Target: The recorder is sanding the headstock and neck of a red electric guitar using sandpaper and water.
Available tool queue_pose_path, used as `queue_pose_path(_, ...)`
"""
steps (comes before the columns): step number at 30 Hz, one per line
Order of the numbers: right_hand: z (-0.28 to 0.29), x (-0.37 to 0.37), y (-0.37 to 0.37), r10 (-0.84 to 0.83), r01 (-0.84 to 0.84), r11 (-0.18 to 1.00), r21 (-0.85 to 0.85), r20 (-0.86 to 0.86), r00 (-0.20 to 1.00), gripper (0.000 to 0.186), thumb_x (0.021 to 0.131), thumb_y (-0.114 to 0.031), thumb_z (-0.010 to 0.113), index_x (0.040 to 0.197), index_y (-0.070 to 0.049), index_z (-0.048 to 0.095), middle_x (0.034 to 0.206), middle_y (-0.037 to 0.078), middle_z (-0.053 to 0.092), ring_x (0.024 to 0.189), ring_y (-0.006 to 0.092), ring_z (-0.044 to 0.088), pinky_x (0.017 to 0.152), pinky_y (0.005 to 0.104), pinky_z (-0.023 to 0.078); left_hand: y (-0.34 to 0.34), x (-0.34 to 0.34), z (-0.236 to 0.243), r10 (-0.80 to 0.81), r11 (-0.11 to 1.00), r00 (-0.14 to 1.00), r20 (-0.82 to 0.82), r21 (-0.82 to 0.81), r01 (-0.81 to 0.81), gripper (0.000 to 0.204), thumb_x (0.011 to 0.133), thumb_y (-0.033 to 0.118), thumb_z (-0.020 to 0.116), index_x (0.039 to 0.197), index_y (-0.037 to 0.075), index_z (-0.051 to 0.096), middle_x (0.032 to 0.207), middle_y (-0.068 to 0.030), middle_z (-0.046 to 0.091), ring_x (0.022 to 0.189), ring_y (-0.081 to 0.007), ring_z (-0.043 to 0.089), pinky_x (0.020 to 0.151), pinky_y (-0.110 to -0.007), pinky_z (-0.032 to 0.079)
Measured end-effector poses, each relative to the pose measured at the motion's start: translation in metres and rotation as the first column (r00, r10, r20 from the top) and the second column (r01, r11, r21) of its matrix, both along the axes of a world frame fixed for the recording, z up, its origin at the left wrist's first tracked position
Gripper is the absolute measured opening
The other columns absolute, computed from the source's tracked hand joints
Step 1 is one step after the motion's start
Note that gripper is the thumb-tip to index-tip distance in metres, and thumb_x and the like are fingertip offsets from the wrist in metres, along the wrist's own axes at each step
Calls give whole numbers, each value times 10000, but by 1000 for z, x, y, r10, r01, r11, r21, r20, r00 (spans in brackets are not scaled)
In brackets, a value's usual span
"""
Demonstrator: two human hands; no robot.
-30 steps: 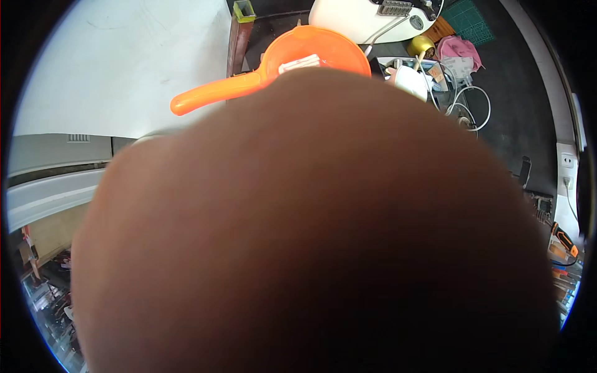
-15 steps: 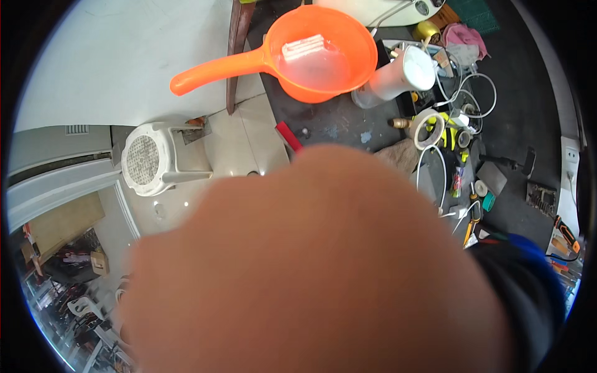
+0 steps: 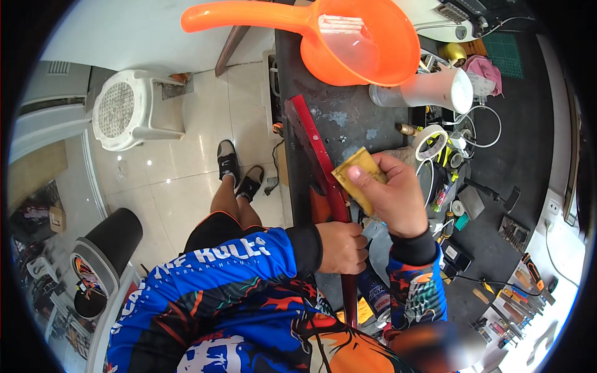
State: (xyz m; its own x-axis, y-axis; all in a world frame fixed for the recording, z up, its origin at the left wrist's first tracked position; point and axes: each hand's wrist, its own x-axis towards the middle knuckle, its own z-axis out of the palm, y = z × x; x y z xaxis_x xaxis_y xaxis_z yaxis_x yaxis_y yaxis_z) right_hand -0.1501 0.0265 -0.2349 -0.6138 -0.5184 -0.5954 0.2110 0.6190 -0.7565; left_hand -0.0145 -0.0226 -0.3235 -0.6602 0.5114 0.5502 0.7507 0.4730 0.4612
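My left hand (image 3: 341, 247) grips a long, narrow dark red bar (image 3: 317, 155) that runs from my lap up along the edge of the dark workbench (image 3: 354, 112). My right hand (image 3: 390, 194) holds a folded yellow-brown sheet, like sandpaper (image 3: 359, 174), pressed against the bar's middle. Both forearms wear blue patterned sleeves. An orange plastic dipper (image 3: 354, 37) with a long handle sits at the far end of the bench.
A white cylindrical cup (image 3: 429, 90), a tape roll (image 3: 432, 142), cables and several small tools clutter the bench at right. On the tiled floor stand a white plastic stool (image 3: 127, 115) and a black round bin (image 3: 109, 239). My sandalled feet (image 3: 239, 171) rest beside the bench.
A blurred shape that covered most of the view has gone. Both hands, the red bar and the yellow sheet now show.
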Motion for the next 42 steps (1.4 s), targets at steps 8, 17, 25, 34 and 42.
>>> queue_pose_path(8, -15, 1, -10, 91, -93, 984, 154, 22, 996, 261, 884, -234, 795, 930, 5, 701, 774, 0, 673, 668, 31, 567, 571, 226, 456, 1, 1, -1, 20, 999, 1000, -7, 47, -19, 82, 766, 231, 593, 793, 157, 620, 792, 39, 579, 812, -161, 600, 741, -305, 459)
queue_pose_path(17, -8, -6, -31, 295, -241, 936, 256, -196, 935, 377, 847, -329, 810, 901, 32, 713, 685, 47, 672, 616, 74, 605, 556, 265, 492, 2, 2, -2, 61, 995, 998, -6, 75, -60, 76, 744, 228, 594, 737, 153, 581, 761, 32, 568, 807, -164, 595, 744, -306, 455)
queue_pose_path(25, -13, -22, -1, 49, -43, 997, -68, 96, 994, 273, 946, -239, 723, 1065, -14, 621, 940, 14, 679, 771, 63, 607, 700, 235, 500, 2, 0, -1, 30, 999, 1000, -7, 39, -30, 84, 762, 241, 592, 737, 165, 564, 749, 48, 557, 807, -148, 583, 732, -292, 428)
queue_pose_path(34, -23, -4, 54, 86, -72, 980, -187, 68, 994, 270, 888, -162, 790, 1043, -1, 638, 898, 3, 680, 794, 52, 606, 700, 229, 505, 4, 3, -1, 105, 994, 993, -51, 42, -103, 101, 769, 235, 595, 711, 173, 541, 720, 55, 528, 794, -136, 562, 714, -284, 405)
queue_pose_path(42, -24, 1, 24, 291, -295, 956, -14, -127, 948, 278, 829, -215, 842, 924, -7, 683, 773, -5, 677, 701, 38, 583, 623, 238, 493, 8, 5, -2, 138, 990, 989, -49, 26, -137, 104, 741, 215, 610, 681, 168, 538, 715, 55, 528, 788, -144, 565, 723, -284, 416)
